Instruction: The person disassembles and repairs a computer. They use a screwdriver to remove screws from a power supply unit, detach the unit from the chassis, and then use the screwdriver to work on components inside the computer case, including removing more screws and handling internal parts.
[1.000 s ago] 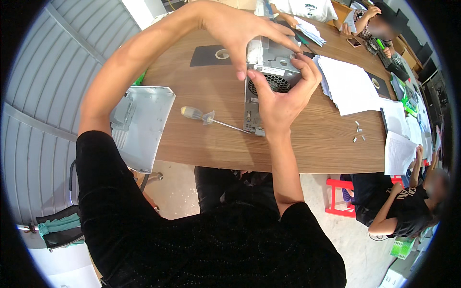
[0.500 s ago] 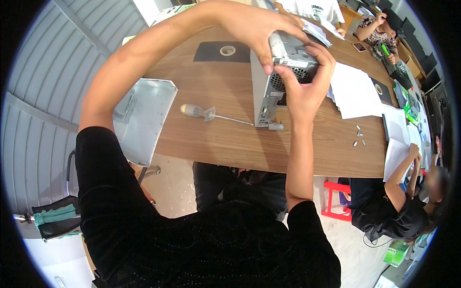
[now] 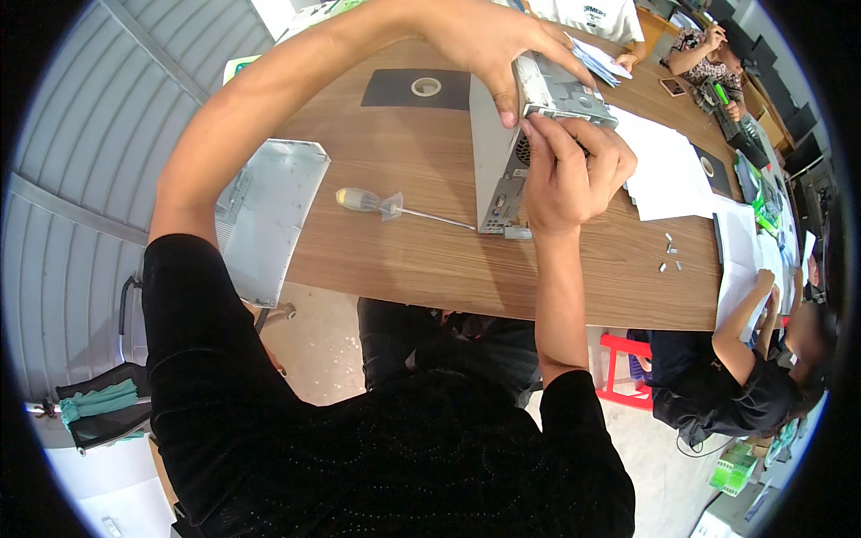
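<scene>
A grey metal computer case stands upright on the wooden table, its back panel with ports and a fan grille facing me. My left hand grips its top, thumb down on the near left corner and fingers stretched across the top. The curled fingers of my right hand press on the upper edge of the back panel and cover much of the grille; the fingertips are partly hidden. Left of the case lies a screwdriver with a clear yellowish handle, its shaft pointing at the case's foot.
A detached metal cover panel lies at the table's left end. Behind are a dark mat and a tape roll. Paper sheets and small white pieces are to the right. Several people sit around; a red stool is at right.
My right hand has turned from a wide thumb-and-finger span over the case's corner to curled fingers at the back panel's top edge. The case top has shifted slightly right.
</scene>
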`<state>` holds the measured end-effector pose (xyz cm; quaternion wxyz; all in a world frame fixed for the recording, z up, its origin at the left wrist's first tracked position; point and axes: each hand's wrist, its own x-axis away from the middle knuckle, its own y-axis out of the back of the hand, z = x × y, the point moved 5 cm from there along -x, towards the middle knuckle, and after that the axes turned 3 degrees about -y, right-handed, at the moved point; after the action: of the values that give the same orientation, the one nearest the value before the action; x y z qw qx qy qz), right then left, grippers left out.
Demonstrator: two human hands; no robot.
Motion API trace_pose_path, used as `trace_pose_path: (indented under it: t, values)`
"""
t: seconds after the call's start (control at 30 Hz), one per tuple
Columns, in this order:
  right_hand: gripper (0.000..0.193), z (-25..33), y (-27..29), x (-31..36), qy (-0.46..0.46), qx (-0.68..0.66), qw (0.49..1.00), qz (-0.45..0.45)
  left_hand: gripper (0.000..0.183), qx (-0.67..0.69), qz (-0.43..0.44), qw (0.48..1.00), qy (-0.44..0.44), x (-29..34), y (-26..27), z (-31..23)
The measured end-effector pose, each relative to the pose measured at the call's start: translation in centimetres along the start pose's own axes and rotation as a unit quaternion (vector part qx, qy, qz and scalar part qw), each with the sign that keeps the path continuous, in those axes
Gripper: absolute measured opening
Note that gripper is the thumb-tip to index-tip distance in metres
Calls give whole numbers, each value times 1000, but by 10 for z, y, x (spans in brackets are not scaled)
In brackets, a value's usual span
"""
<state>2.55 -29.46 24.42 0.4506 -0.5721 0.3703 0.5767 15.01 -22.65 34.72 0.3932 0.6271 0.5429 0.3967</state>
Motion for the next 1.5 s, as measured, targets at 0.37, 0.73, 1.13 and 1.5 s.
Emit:
trace_pose_path:
  t: [0.37, 0.73, 1.13, 1.5]
  values:
    - [22, 10, 4, -10, -41, 82, 993, 71, 93, 1, -7, 1000, -27, -3, -5, 3]
    - [19, -1, 10, -31, -17, 101, 968, 228, 87, 2, -45, 999, -26, -15, -7, -3]
    - [31, -4, 12, -29, -98, 119, 964, 217, 86, 98, 5, 995, -4, -18, -14, 4]
    - [27, -25, 10, -17, -182, -109, 970, 122, 84, -33, -58, 997, -25, -16, -9, -1]
